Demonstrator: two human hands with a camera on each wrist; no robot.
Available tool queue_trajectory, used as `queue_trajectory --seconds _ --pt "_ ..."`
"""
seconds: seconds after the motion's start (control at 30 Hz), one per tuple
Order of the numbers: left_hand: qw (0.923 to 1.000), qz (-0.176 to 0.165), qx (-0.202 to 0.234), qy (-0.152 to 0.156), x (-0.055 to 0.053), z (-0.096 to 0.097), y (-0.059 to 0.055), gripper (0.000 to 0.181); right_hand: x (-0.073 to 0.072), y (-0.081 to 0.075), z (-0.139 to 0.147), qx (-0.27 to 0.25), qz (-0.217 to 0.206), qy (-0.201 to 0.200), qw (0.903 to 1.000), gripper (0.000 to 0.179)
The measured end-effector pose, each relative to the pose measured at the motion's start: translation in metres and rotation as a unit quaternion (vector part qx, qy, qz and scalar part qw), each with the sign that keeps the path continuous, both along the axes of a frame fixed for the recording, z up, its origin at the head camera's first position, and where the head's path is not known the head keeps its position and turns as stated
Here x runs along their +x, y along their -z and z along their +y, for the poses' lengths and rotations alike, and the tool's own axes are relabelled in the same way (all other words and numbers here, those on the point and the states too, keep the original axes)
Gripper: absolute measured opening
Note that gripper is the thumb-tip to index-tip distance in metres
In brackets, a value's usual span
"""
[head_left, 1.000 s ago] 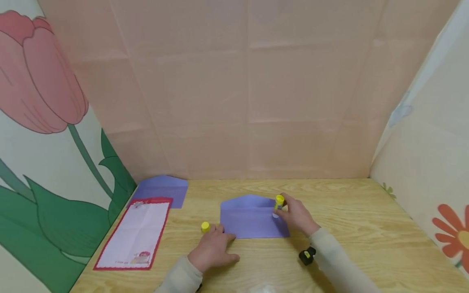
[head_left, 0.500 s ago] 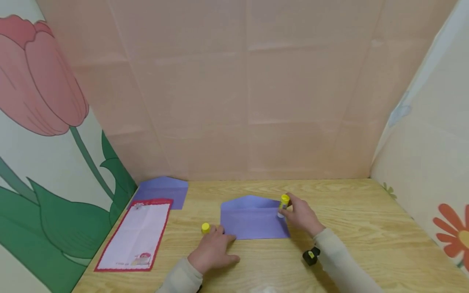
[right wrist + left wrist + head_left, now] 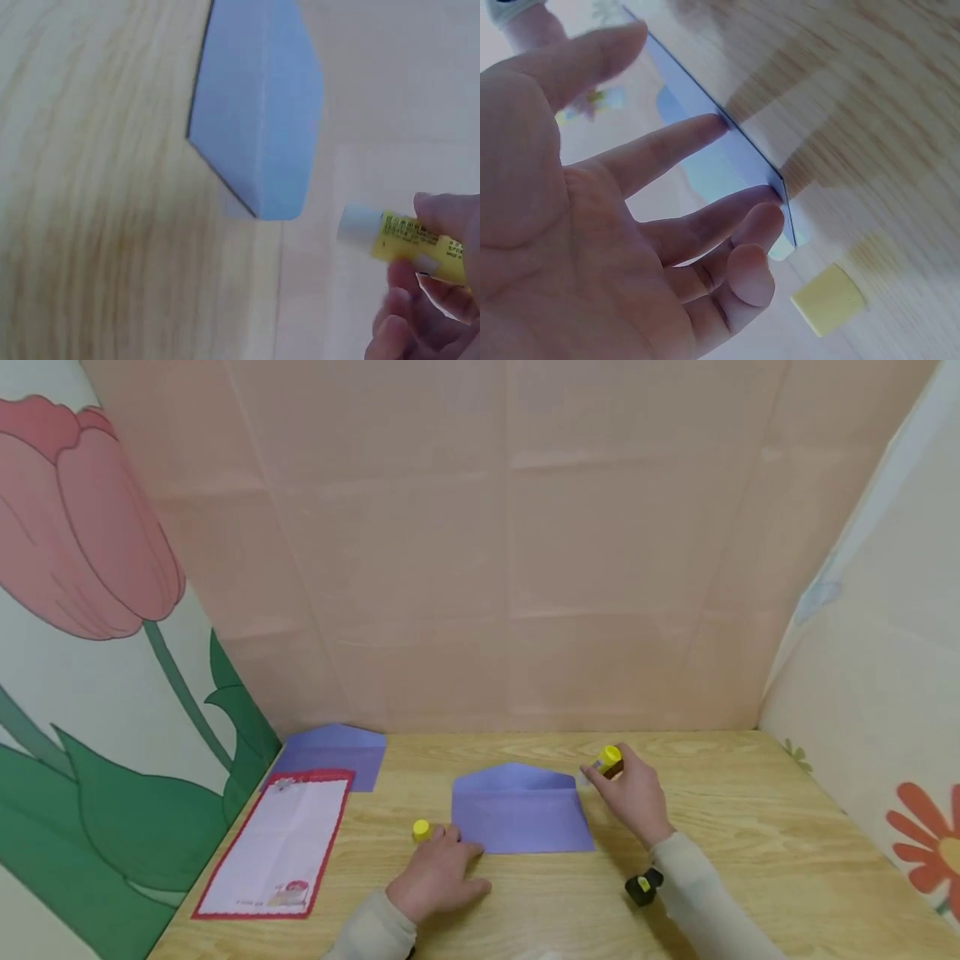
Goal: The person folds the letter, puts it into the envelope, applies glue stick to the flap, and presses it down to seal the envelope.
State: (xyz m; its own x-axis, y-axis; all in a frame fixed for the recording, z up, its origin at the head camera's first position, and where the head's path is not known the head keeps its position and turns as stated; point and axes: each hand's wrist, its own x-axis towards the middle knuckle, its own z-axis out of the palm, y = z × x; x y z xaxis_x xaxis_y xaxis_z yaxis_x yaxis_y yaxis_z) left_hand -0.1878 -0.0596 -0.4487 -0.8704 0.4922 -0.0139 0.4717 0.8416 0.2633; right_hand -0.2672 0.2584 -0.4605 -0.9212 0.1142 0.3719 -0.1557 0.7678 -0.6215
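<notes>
A purple envelope [image 3: 521, 820] lies on the table with its flap unfolded toward the back. My left hand [image 3: 438, 870] rests at its near left corner; in the left wrist view two fingertips [image 3: 718, 121] press on the envelope's edge, and the fingers are spread and relaxed. Just beyond those fingers stands a yellow cap [image 3: 422, 830]. My right hand [image 3: 639, 797] pinches a yellow glue stick [image 3: 412, 238] between thumb and fingers, tilted, off the envelope's right side. Its whitish end points toward the envelope in the right wrist view.
To the left lies a red-bordered sheet of white letter paper [image 3: 273, 847], overlapping a second purple envelope [image 3: 337, 762] at the back left. A pinkish sheet-covered wall [image 3: 510, 568] closes off the table [image 3: 750, 827] behind; flower-printed panels stand at both sides.
My right hand has moved the glue stick right, off the envelope's right edge, and tipped it from nearly upright to slanted. The left hand has stayed at the envelope's corner.
</notes>
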Motion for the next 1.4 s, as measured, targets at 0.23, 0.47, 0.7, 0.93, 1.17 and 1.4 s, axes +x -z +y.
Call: queue_trajectory --seconds 0.23,0.47,0.7,0.93,1.17,1.4 --pt "0.9997 0.003 0.023 -0.007 -0.005 -0.004 0.002 0.052 0.004 -0.003 -0.002 -0.048 -0.015 0.0 0.9987 0.031" --pt "0.9992 0.004 0.04 0.004 -0.009 -0.008 0.004 0.053 0.01 -0.003 -0.009 -0.041 0.009 -0.029 0.9987 0.026" --pt "0.9897 0.085 0.097 -0.061 -0.016 -0.013 0.003 0.029 0.017 -0.003 -0.016 -0.044 -0.004 -0.059 0.9973 0.026" --pt "0.9718 0.116 0.106 -0.175 -0.023 -0.026 -0.003 0.035 0.023 -0.004 -0.027 -0.08 -0.025 -0.074 0.9937 0.029" --pt "0.9757 0.051 0.071 -0.201 -0.03 -0.038 0.003 0.044 0.029 -0.003 -0.037 -0.111 -0.034 -0.088 0.9893 0.037" --pt "0.9798 0.046 0.061 -0.185 -0.032 -0.042 0.007 0.022 0.036 -0.003 -0.049 -0.092 -0.044 -0.106 0.9891 0.032"
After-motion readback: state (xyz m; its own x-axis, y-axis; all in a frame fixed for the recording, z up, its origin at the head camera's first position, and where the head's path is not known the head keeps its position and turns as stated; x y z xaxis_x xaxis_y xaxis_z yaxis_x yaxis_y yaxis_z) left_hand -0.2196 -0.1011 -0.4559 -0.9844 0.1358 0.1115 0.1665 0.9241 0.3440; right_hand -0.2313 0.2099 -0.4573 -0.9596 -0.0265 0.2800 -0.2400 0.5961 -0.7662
